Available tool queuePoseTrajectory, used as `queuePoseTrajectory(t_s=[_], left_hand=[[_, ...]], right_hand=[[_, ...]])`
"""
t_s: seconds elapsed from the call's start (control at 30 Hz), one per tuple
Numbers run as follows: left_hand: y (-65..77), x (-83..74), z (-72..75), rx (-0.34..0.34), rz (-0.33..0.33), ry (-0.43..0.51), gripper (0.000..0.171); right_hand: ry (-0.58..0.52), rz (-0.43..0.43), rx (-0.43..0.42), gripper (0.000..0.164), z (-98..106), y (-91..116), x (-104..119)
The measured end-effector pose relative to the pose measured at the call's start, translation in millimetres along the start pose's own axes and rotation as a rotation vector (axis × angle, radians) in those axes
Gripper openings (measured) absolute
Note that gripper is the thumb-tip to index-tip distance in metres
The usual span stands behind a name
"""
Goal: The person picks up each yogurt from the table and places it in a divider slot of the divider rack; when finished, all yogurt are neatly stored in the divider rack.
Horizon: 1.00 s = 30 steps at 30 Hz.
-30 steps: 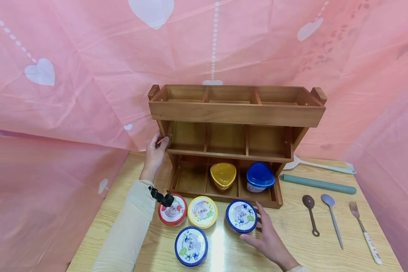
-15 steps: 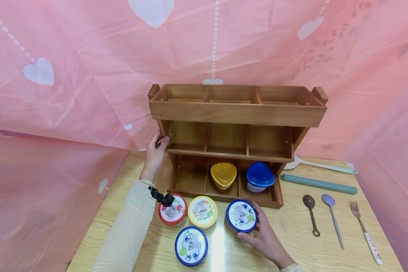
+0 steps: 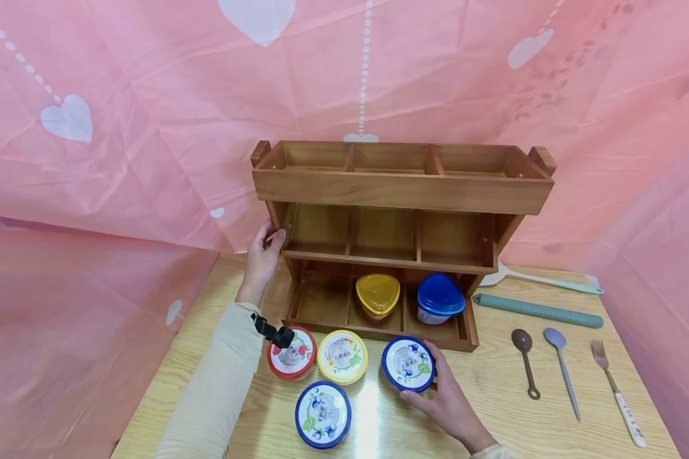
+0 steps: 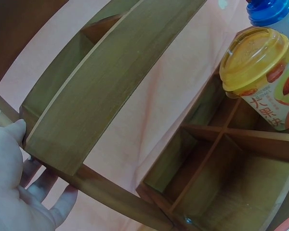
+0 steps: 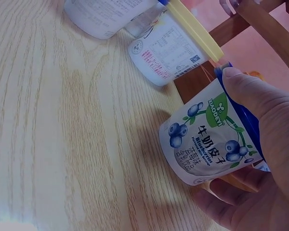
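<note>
My left hand (image 3: 262, 258) holds the left side of a wooden three-tier rack (image 3: 399, 193) at its middle shelf. In the left wrist view the thumb lies on one side of the board and the fingers on the other. My right hand (image 3: 450, 401) grips a blue-lidded blueberry milk cup (image 3: 407, 364) just in front of the rack, thumb near the lid and fingers around the far side; in the right wrist view the cup's printed wall (image 5: 207, 137) faces the camera. To its left stand a yellow-lidded cup (image 3: 342, 357), a red-lidded cup (image 3: 289, 363) and another blue-lidded cup (image 3: 323, 415).
The rack's bottom tier bears a yellow-topped cup (image 3: 377, 294) in the middle compartment and a blue-topped cup (image 3: 439, 298) in the right one. Right of the rack lie a spatula (image 3: 540, 278), a green rod (image 3: 536, 310), a brown spoon (image 3: 522, 347), a purple spoon (image 3: 559, 357) and a fork (image 3: 611, 382).
The right hand's fingers have closed in around the blueberry cup, with the hand shifting slightly left. The cup's place is almost the same. My left hand has stayed still on the rack.
</note>
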State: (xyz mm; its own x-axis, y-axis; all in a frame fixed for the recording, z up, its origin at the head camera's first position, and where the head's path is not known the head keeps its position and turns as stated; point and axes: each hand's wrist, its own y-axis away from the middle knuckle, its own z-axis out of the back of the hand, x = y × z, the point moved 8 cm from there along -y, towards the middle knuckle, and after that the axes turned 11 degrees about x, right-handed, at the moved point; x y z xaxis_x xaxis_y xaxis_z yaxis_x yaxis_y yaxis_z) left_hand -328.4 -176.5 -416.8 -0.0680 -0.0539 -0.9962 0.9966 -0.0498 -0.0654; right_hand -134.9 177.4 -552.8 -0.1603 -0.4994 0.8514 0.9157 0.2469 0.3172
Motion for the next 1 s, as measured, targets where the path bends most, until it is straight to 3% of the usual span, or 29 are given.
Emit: queuePoseTrajectory(t_s=[0.57, 1.0], left_hand=[[-0.2, 0.5, 0.6, 0.012, 0.006, 0.007, 0.05], [-0.9, 0.6, 0.4, 0.004, -0.007, -0.013, 0.048]], right_hand=[[0.009, -0.005, -0.016, 0.107, 1, 3, 3], [0.081, 0.063, -0.042, 0.106, 14, 16, 39]])
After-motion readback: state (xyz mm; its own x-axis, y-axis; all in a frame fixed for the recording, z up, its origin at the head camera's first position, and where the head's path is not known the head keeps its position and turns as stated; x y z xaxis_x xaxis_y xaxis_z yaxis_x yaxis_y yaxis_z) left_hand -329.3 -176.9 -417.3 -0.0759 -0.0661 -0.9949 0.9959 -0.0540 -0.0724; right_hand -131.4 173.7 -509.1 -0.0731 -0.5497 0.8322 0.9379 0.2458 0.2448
